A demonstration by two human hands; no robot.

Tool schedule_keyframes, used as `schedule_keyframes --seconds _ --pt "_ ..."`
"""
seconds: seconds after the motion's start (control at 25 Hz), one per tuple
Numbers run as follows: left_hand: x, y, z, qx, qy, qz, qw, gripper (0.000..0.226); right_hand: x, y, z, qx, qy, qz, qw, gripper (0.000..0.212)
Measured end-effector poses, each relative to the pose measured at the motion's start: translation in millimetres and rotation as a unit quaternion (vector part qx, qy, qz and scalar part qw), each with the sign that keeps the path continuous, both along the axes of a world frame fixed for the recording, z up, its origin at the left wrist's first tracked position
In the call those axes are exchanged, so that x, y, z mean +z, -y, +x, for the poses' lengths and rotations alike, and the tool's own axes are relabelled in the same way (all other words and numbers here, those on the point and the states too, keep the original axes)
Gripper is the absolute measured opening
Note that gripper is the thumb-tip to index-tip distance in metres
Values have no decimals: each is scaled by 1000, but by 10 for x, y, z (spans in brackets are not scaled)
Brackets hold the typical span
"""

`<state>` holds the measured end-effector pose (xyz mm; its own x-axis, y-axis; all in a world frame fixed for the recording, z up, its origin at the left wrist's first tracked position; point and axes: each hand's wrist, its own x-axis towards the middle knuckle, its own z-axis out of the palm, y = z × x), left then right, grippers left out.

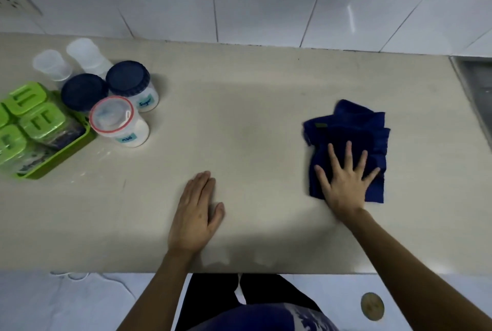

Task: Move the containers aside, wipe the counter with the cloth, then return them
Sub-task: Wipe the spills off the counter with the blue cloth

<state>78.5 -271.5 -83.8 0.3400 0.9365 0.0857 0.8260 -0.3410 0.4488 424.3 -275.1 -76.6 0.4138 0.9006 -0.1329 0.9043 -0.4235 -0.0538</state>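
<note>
Blue cloth (354,128) lies crumpled on the beige counter (253,107) at about three o'clock. The right hand (346,181) presses flat on its near half, fingers straight and spread wide, the arm reaching in from five o'clock. The left hand (195,213) lies palm-down on the counter near six o'clock, fingers straight and close together, holding nothing. The jars (129,80) cluster at ten o'clock, just beside a green tray (64,155) at nine o'clock.

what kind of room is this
Most likely a home kitchen: a beige counter runs along a white tiled wall, a group of food containers includes a jar labelled Sugar, and what looks like a metal sink edge shows at the right.
</note>
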Motion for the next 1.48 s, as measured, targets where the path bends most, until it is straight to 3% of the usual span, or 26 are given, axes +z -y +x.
schedule_keyframes --seconds 0.08,0.2,0.32,0.4,0.56,0.72,0.76,0.88,1.0,1.08,1.24,1.36,1.48 --pt "14 16 13 -1 -1 1 1000 54 14 -117 -526 36 -15 6 999 72" --pt "21 7 16 -1 -22 -7 1000 56 -12 -59 -1420 227 -18 20 973 68" --pt "28 5 30 2 -29 -14 999 56 5 33 -1448 322 -35 46 945 65" --pt "29 10 35 11 -18 -10 1000 55 -46 60 -890 291 -24 60 955 64" --pt "16 21 32 14 -2 -1 1000 54 11 236 365 92 -14 21 995 68" --pt "-15 4 10 12 10 -4 1000 54 19 94 -168 -72 -6 4 997 76" --pt "-12 11 16 11 7 -5 1000 54 19 50 -503 -48 -13 3 999 75" --pt "-5 7 9 6 -10 -8 1000 55 1 164 -1416 152 -28 10 988 69" --pt "16 23 5 0 -20 -11 1000 56 22 305 -1375 259 -34 28 965 66" --pt "32 15 18 0 -12 -3 1000 55 -19 348 -879 235 -34 46 970 67" --pt "39 11 27 5 -1 1 1000 53 13 499 85 56 -35 19 998 73" --pt "41 14 16 -4 3 -7 1000 52 33 510 -41 -29 -27 -2 999 77" --pt "97 -12 -45 -5 54 -31 998 49 45 441 -792 -12 -28 -7 1000 75"
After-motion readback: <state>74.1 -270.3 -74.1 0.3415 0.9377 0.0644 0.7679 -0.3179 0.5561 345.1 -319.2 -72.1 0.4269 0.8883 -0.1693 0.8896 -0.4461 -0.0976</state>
